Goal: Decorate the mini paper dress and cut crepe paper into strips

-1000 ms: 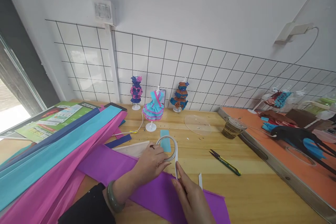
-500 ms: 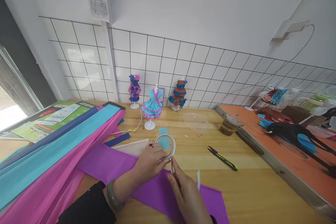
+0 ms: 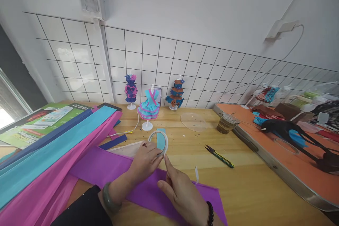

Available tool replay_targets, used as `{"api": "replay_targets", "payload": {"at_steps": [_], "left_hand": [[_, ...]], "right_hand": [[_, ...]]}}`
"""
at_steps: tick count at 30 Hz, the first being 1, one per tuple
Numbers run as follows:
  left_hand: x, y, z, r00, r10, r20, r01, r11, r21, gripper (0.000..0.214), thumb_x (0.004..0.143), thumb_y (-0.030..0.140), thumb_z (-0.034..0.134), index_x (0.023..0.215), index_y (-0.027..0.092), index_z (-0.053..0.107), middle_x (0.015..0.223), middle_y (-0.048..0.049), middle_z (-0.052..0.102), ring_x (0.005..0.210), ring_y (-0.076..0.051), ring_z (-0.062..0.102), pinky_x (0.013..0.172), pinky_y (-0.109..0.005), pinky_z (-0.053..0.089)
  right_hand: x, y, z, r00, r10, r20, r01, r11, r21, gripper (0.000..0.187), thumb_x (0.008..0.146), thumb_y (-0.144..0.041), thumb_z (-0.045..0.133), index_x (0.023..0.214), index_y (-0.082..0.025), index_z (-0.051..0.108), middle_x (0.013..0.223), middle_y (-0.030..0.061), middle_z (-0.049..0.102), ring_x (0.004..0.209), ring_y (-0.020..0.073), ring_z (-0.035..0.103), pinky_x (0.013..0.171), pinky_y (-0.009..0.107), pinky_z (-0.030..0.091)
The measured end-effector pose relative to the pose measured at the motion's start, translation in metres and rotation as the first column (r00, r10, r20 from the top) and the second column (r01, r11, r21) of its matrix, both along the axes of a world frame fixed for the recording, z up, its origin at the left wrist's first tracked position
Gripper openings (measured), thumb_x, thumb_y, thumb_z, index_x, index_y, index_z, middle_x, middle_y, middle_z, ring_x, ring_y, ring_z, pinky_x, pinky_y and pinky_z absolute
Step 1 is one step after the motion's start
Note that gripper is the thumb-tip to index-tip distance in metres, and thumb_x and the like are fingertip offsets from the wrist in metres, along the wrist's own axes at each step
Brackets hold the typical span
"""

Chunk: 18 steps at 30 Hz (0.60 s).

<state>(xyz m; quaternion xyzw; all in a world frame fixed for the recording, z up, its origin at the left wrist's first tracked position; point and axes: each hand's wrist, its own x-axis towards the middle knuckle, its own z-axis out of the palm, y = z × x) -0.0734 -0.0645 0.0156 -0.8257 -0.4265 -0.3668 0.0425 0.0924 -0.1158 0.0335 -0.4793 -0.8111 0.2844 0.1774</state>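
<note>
My left hand (image 3: 145,162) grips a roll of white tape (image 3: 159,143), held upright over a purple crepe paper strip (image 3: 111,169) on the wooden table (image 3: 251,190). My right hand (image 3: 180,192) pinches the free end of the tape just below the roll. A short white tape piece (image 3: 196,174) stands at the purple strip's far edge. A small turquoise paper piece (image 3: 160,138) lies behind the roll.
Long turquoise, blue and pink crepe paper folds (image 3: 53,152) lie at the left over a green box (image 3: 34,122). Three small paper dress mannequins (image 3: 149,107) stand by the tiled wall. Scissors (image 3: 219,156), a clear lid (image 3: 193,120), a cup (image 3: 226,123) and an orange tray (image 3: 280,152) lie to the right.
The pulled-out length of tape has grown shorter as my right hand moved up toward the roll. The view has shifted a little to the right.
</note>
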Motion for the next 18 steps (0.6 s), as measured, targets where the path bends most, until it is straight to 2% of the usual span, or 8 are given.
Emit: {"api": "replay_targets", "payload": {"at_steps": [3,5,8,10,11,12,13,18], "left_hand": [[-0.004,0.002,-0.001,0.997,0.056,0.044,-0.057,0.998,0.021,0.019,0.086,0.023,0.044,0.073,0.018,0.057,0.065,-0.0014,0.055,0.068,-0.015,0.05,0.071,-0.032,0.038],[-0.008,0.005,-0.003,0.988,0.106,0.114,-0.112,0.993,0.048,0.017,0.086,0.022,0.045,0.073,0.018,0.056,0.066,-0.0012,0.055,0.068,-0.015,0.05,0.07,-0.031,0.037],[-0.014,0.009,-0.005,0.96,0.162,0.228,-0.185,0.979,0.085,0.013,0.085,0.022,0.049,0.073,0.018,0.053,0.066,-0.0005,0.055,0.068,-0.014,0.05,0.07,-0.031,0.037],[-0.016,0.011,-0.007,0.945,0.179,0.274,-0.209,0.974,0.087,0.012,0.084,0.023,0.05,0.073,0.018,0.052,0.066,0.0,0.055,0.068,-0.014,0.05,0.07,-0.031,0.037],[-0.017,0.011,-0.008,0.941,0.181,0.285,-0.213,0.973,0.085,0.012,0.084,0.023,0.05,0.073,0.019,0.051,0.066,0.0,0.055,0.068,-0.014,0.051,0.07,-0.031,0.038],[-0.017,0.011,-0.009,0.94,0.18,0.29,-0.213,0.973,0.086,0.011,0.084,0.022,0.05,0.074,0.019,0.051,0.066,0.0,0.055,0.069,-0.014,0.051,0.071,-0.031,0.038],[-0.016,0.011,-0.009,0.941,0.175,0.29,-0.208,0.974,0.09,0.01,0.084,0.021,0.05,0.074,0.019,0.051,0.067,0.0,0.056,0.07,-0.014,0.052,0.071,-0.031,0.038],[-0.015,0.01,-0.011,0.955,0.148,0.258,-0.182,0.977,0.11,0.008,0.083,0.019,0.049,0.076,0.02,0.051,0.07,-0.0007,0.058,0.073,-0.015,0.053,0.073,-0.031,0.039]], "right_hand": [[-0.001,-0.002,0.007,0.999,0.035,0.014,-0.035,0.999,0.011,0.069,0.085,-0.042,0.048,0.141,-0.009,0.024,0.104,0.0151,0.064,0.094,0.025,0.057,0.08,0.033,0.043],[0.004,0.001,0.016,0.992,0.125,-0.018,-0.125,0.992,-0.014,0.056,0.086,-0.041,0.046,0.134,-0.013,0.039,0.111,0.0141,0.062,0.099,0.0242,0.056,0.084,0.032,0.042],[0.017,0.02,0.025,0.956,0.278,-0.098,-0.286,0.954,-0.084,0.037,0.093,-0.036,0.032,0.104,-0.02,0.064,0.092,0.0044,0.068,0.083,0.0167,0.061,0.077,0.026,0.043],[0.025,0.043,0.021,0.977,0.201,-0.074,-0.207,0.974,-0.091,0.04,0.092,-0.033,0.032,0.085,-0.019,0.069,0.078,0.0021,0.068,0.072,0.0154,0.06,0.067,0.024,0.043],[0.027,0.057,0.016,0.994,0.104,-0.038,-0.106,0.992,-0.062,0.032,0.09,-0.029,0.039,0.085,-0.018,0.068,0.078,0.002,0.068,0.072,0.0155,0.06,0.066,0.023,0.043],[0.028,0.07,0.01,1.0,-0.021,-0.005,0.02,0.999,-0.031,0.023,0.085,-0.026,0.046,0.088,-0.018,0.068,0.078,0.0019,0.068,0.073,0.0156,0.06,0.066,0.023,0.042],[0.027,0.083,0.003,0.997,-0.07,0.009,0.071,0.997,-0.019,0.023,0.082,-0.022,0.049,0.097,-0.017,0.066,0.081,0.0034,0.068,0.075,0.0161,0.061,0.068,0.024,0.042],[0.0,0.126,-0.022,0.972,-0.228,0.064,0.227,0.974,0.016,0.051,0.075,-0.016,0.053,0.125,-0.009,0.046,0.085,0.0098,0.067,0.079,0.0197,0.061,0.068,0.027,0.04]]}}
